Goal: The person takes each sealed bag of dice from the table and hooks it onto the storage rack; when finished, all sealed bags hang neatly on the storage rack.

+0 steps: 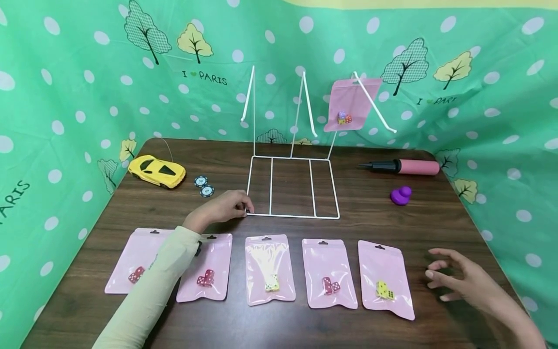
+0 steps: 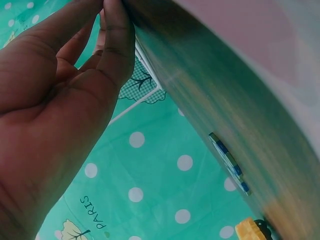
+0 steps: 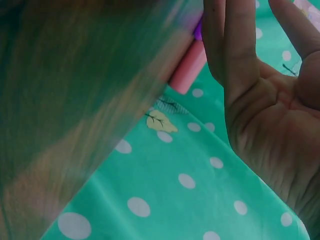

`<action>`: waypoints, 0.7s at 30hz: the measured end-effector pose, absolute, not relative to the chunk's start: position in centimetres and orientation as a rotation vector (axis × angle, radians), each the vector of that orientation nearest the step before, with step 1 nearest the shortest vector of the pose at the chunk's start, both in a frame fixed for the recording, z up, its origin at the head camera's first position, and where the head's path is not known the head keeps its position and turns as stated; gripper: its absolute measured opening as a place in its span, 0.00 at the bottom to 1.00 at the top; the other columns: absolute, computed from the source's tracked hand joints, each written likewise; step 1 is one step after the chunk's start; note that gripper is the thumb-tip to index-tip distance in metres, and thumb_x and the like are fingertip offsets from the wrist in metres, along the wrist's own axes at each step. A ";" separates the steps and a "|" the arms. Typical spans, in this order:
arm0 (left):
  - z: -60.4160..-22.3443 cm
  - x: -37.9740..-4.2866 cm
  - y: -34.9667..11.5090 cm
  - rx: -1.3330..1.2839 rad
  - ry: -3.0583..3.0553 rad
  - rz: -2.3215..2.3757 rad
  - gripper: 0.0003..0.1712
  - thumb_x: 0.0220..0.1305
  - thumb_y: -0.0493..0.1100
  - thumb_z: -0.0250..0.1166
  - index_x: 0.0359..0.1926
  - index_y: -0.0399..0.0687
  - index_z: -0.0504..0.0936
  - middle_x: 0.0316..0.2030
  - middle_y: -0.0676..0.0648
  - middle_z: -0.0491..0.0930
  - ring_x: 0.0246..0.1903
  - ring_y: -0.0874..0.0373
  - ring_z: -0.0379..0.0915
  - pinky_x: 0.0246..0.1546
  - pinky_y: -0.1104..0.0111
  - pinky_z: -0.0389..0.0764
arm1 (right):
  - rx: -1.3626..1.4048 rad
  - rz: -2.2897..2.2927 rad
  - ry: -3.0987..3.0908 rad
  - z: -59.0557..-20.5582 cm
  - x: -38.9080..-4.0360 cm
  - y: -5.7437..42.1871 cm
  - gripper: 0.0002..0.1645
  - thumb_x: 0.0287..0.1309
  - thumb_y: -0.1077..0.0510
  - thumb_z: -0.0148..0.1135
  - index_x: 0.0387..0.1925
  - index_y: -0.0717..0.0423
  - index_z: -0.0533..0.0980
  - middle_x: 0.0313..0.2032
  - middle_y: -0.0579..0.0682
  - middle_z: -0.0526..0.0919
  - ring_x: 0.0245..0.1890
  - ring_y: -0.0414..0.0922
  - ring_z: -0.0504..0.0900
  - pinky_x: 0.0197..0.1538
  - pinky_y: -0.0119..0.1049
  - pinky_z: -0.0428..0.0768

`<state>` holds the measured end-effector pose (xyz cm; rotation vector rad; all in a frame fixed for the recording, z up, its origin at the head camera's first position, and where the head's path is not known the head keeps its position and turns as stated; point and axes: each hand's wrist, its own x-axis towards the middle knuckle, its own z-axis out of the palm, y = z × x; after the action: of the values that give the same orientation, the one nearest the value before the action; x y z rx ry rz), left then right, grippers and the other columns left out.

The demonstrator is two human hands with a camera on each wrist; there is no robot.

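Observation:
My left hand [image 1: 224,206] pinches the front left corner of a white wire display rack [image 1: 292,216] that has three long hooks. Thumb and fingertips meet there, at the top edge of the left wrist view. From the rack's right hook hangs a pink zip bag [image 1: 350,97] with colourful dice in it; the other two hooks are bare. Over the table's right side, my right hand [image 1: 468,283] holds nothing, its fingers spread and slightly bent. Nearest to it lies a pink bag with yellow dice [image 1: 390,266].
Several more pink bags lie in a front row, among them one with pale yellow dice [image 1: 270,257] and one with red dice [image 1: 327,261]. My left forearm covers part of the leftmost bag [image 1: 135,249]. Around stand a yellow toy car [image 1: 157,171], poker chips [image 1: 201,181], a hand pump [image 1: 418,167] and a purple duck [image 1: 401,195].

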<state>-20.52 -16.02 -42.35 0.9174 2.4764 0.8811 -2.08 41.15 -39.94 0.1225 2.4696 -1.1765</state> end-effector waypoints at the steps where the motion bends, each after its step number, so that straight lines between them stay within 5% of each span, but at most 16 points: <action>1: -42.3 -20.5 -16.0 0.917 2.476 0.882 0.09 0.70 0.26 0.68 0.44 0.40 0.90 0.44 0.44 0.82 0.43 0.51 0.82 0.50 0.57 0.84 | 0.113 -1.181 2.451 -40.0 -2.1 41.0 0.38 0.81 0.63 0.59 0.74 0.80 0.51 0.51 0.62 0.82 0.39 0.40 0.90 0.37 0.46 0.90; 21: -42.3 -20.4 -16.0 0.925 2.486 0.862 0.08 0.70 0.27 0.69 0.44 0.41 0.90 0.43 0.45 0.82 0.43 0.52 0.81 0.51 0.57 0.84 | 0.182 -1.313 2.404 -41.1 -2.3 37.8 0.32 0.80 0.64 0.59 0.71 0.79 0.56 0.52 0.67 0.79 0.34 0.52 0.92 0.38 0.44 0.91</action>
<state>-20.36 -16.03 -42.29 0.9248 2.4858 0.8623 -2.30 37.80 -41.13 0.1819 2.4040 -1.3133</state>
